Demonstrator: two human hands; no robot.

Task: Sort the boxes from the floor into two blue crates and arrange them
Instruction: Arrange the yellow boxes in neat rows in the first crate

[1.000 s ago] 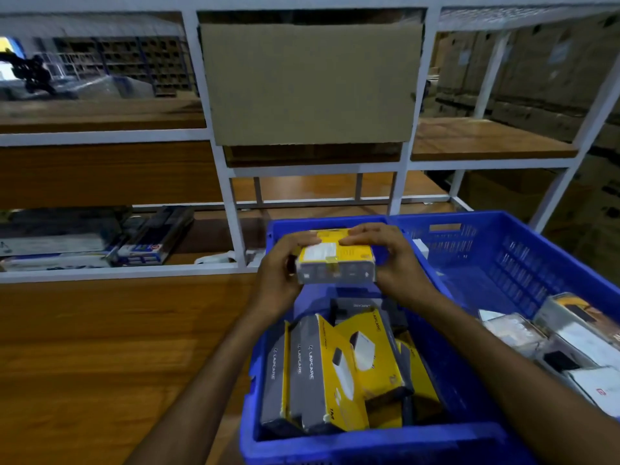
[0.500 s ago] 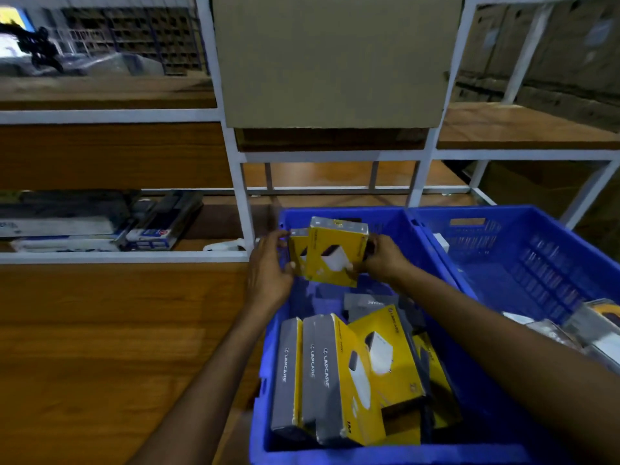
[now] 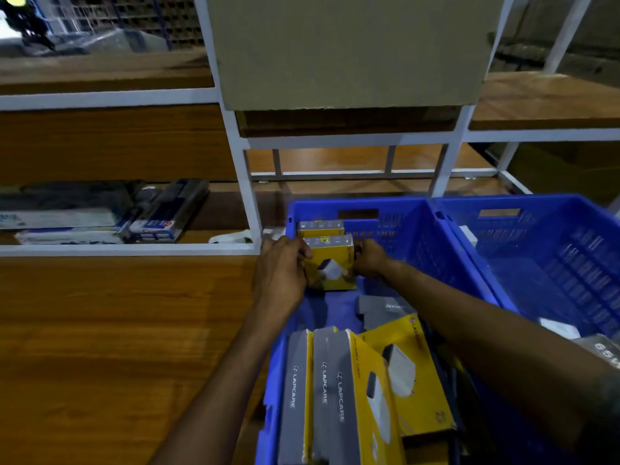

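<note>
Both hands hold a small yellow box [image 3: 332, 263] upright inside the left blue crate [image 3: 396, 209], near its far left corner. My left hand [image 3: 281, 273] grips the box's left side and my right hand [image 3: 369, 260] its right side. Another small yellow box [image 3: 318, 228] stands just behind it against the crate's far wall. Several grey-and-yellow boxes [image 3: 335, 391] stand on edge at the crate's near end, with one yellow box [image 3: 402, 374] leaning on them. The right blue crate [image 3: 536, 209] touches the left one and holds a few white and grey boxes [image 3: 600, 347] at its near right.
The crates sit on a wooden floor [image 3: 117, 347] in front of a white metal rack [image 3: 241, 182]. A large cardboard sheet [image 3: 349, 48] hangs on the rack above the crates. Flat packages [image 3: 100, 213] lie on the low shelf at left.
The box was tipped from lying flat to standing upright and lowered into the far left corner of the left crate. My view has dropped closer to the crates.
</note>
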